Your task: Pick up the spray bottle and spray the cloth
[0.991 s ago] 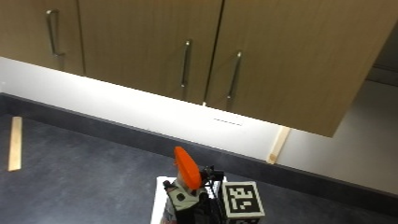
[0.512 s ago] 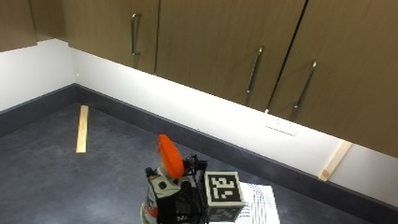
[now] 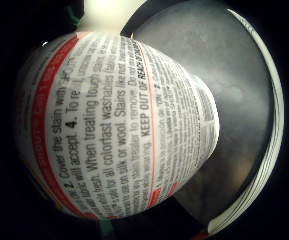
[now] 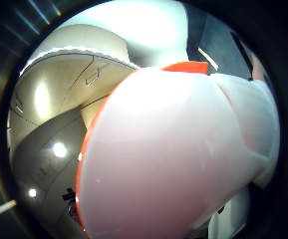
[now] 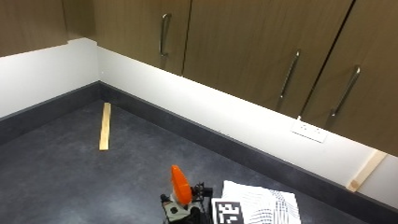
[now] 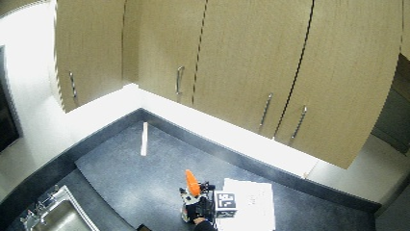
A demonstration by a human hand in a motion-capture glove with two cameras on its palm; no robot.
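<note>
Your gloved right hand (image 6: 197,211) sits low on the dark counter (image 5: 68,172), and the spray bottle (image 3: 119,130) fills both palm views, so it lies right against your palm; whether your fingers are curled round it you cannot tell from these pictures. Its orange trigger head (image 5: 181,185) stands up just beside the white cloth (image 5: 264,205), on the side away from the wooden strip (image 5: 105,126), which lies well apart nearer the corner.

Expect a stiff plastic body with a slick printed label; likely of middling weight if liquid is in it, which you cannot see; the rounded belly could twist in a glove. The safer hold is probably high, at the neck under the orange head, with 1 finger free for the trigger; the nozzle should face the cloth.
</note>
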